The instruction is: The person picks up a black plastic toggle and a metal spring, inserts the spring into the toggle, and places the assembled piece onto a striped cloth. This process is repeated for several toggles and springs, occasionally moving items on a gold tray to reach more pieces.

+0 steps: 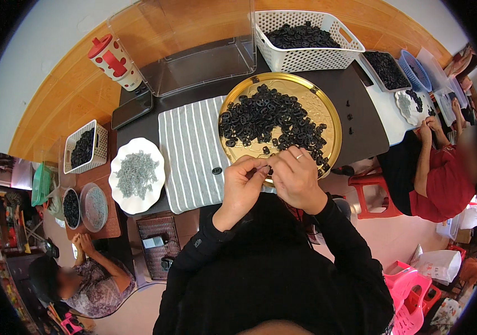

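My left hand (242, 187) and my right hand (296, 177) meet at the near edge of a round gold tray (333, 120). Both are closed in a pinch, fingertips touching. What they hold is small and mostly covered by the fingers; a bit of black shows there. A ring is on a right-hand finger. Heaped on the tray are many small black plastic pieces (266, 114) with holes. One black piece (216, 171) lies alone on the grey striped cloth (185, 134), left of my hands. Farther left, a white scalloped plate (116, 192) bears small greyish, slender parts (136, 174).
Behind the tray stand a white basket (305, 58) of black pieces and a clear plastic box (199, 72). A phone (132, 110) and a red-lidded tumbler (114, 61) are at back left. Co-workers sit left and right; a red stool (375, 195) stands at right.
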### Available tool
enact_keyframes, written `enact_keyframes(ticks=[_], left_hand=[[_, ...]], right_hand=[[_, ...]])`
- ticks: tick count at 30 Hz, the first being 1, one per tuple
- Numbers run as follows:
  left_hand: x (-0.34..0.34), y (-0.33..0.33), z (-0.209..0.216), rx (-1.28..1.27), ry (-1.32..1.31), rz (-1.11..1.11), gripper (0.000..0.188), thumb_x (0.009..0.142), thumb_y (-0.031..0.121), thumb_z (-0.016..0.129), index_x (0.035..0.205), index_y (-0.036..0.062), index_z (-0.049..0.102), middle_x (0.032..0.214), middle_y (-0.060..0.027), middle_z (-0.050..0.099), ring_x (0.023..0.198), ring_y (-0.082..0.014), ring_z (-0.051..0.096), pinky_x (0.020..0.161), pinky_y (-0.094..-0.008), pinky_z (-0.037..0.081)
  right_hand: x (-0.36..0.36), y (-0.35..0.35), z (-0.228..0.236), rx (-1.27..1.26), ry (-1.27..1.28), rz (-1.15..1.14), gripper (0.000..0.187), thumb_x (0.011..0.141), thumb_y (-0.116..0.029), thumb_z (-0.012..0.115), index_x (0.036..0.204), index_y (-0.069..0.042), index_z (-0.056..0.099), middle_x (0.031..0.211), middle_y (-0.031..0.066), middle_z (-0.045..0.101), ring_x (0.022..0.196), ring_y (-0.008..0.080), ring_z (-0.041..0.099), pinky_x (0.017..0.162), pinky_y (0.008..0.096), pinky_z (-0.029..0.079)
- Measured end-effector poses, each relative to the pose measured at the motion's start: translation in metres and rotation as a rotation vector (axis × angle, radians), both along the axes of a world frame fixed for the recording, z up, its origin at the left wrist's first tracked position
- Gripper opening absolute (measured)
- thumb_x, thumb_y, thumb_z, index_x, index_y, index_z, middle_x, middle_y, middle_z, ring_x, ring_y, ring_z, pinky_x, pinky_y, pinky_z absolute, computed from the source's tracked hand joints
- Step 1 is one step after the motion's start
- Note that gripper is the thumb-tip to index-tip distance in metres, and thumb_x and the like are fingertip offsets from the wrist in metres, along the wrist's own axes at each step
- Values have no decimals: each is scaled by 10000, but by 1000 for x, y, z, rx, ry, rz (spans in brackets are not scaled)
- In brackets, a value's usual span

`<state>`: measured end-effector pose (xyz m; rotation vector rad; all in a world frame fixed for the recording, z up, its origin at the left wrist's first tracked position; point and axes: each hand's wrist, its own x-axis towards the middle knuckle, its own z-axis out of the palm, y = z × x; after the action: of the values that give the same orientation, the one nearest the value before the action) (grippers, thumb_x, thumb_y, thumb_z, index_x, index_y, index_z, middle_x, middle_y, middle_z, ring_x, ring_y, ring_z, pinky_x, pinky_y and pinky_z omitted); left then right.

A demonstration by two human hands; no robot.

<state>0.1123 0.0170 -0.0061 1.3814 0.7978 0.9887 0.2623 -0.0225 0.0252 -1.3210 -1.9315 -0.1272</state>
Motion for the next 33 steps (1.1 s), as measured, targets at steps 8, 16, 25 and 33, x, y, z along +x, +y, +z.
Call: enact_keyframes(ticks=[8, 16, 25, 33], left_hand=[[4, 3, -1, 35, 64, -8, 101, 865, -53, 596, 925, -56, 677, 782, -39, 592, 665, -79, 543, 589, -220, 432], [5, 5, 0, -17, 56, -49, 72, 895, -26, 579, 907, -54, 645, 786, -32, 574, 686, -66, 522, 609, -214, 425], [2, 5, 3, 5, 106, -68, 146, 916, 46, 579, 800, -43, 574, 746, -47, 548, 650, -75, 473, 567, -241, 391], [-3, 6, 20, 598, 517, 81, 79, 808, 40, 668, 808, -29, 629, 741, -148, 548, 685, -315, 556, 600, -388, 443]], right_hand=[[5, -1, -5, -23, 40, 7, 254, 636, 16, 639, 878, -36, 584, 810, 75, 563, 741, 256, 535, 645, 361, 412], [3, 1, -8, -55, 363, 44, 291, 649, 102, 621, 907, -24, 579, 746, 97, 565, 670, 277, 578, 589, 358, 462], [10, 1, -8, -13, 339, 158, 334, 646, 144, 629, 940, -4, 577, 763, 102, 581, 640, 241, 575, 573, 307, 465], [23, -14, -11, -187, 560, 127, 328, 691, 132, 579, 985, -13, 577, 768, 61, 573, 671, 161, 566, 602, 279, 451]])
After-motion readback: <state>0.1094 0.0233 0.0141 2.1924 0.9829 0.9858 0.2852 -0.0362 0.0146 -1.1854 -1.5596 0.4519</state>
